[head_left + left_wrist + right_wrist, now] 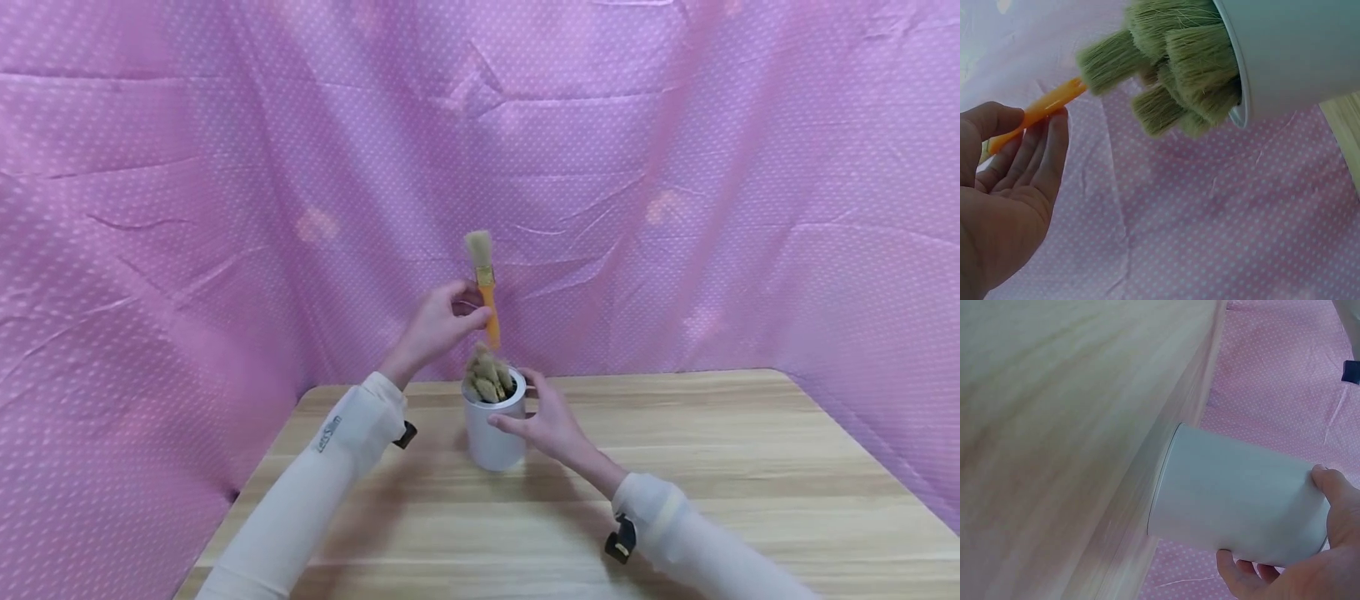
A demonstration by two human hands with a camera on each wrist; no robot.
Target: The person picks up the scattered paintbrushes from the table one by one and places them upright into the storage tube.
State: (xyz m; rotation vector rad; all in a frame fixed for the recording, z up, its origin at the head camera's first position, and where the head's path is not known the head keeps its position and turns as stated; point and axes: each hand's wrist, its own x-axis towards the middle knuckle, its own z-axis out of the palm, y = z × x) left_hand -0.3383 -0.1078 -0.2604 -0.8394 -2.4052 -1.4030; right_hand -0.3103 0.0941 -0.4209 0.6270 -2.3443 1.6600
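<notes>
My left hand [438, 323] pinches a paintbrush [487, 302] by its orange handle, between thumb and fingertips. The brush stands upright, pale bristles on top, its handle end just above a white canister [493, 437]. Out of the canister's mouth stick several other brushes [487, 377], bristles up and bunched together. In the left wrist view the end of the orange handle [1054, 103] overlaps one bristle head [1113, 62]. My right hand [1316, 572] grips the canister from the right near its rim, thumb and fingers spread around the wall. Inside the canister, the other brushes' handles are hidden.
The canister stands on a light wood-grain table [675, 467], towards its back edge. Behind and at both sides hangs a pink dotted cloth [570, 183]. A black wrist strap piece [621, 540] shows under the right sleeve, another [406, 434] at the left cuff.
</notes>
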